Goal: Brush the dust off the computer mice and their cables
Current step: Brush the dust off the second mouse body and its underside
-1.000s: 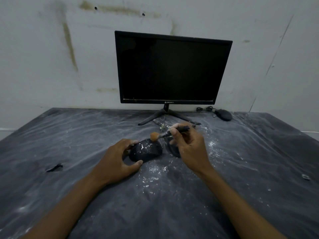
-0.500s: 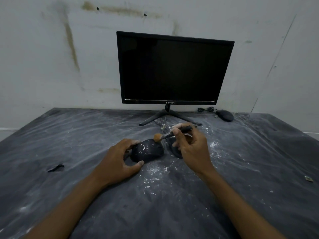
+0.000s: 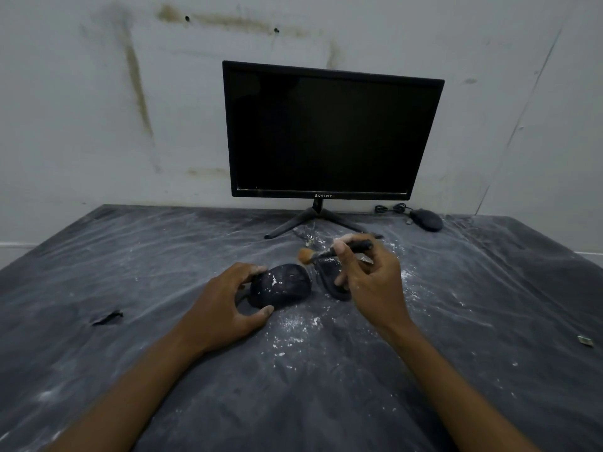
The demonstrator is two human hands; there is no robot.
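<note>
a: item one, the hands?
b: left hand [image 3: 225, 305], fingers and thumb curled round the near mouse [image 3: 280, 286], holding it at the middle of the table [image 3: 98, 370]. right hand [image 3: 368, 282], pinching a small brush [image 3: 332, 252]; bristles hang just above the mouse's far end, contact not clear.

a: mouse condition?
b: white specks on its top. more white dust on the table just in front of it. brushing judged partly done.

a: next item out?
b: second mouse [image 3: 332, 278], just right of the first, partly hidden by the right hand. condition cannot be told.

a: further out?
b: third mouse [image 3: 427, 219] with coiled cable [image 3: 391, 208] at the far edge, right of the monitor [image 3: 329, 132]. no dust visible on it; whether it is finished, i cannot tell. cables of the near two, not made out.
</note>
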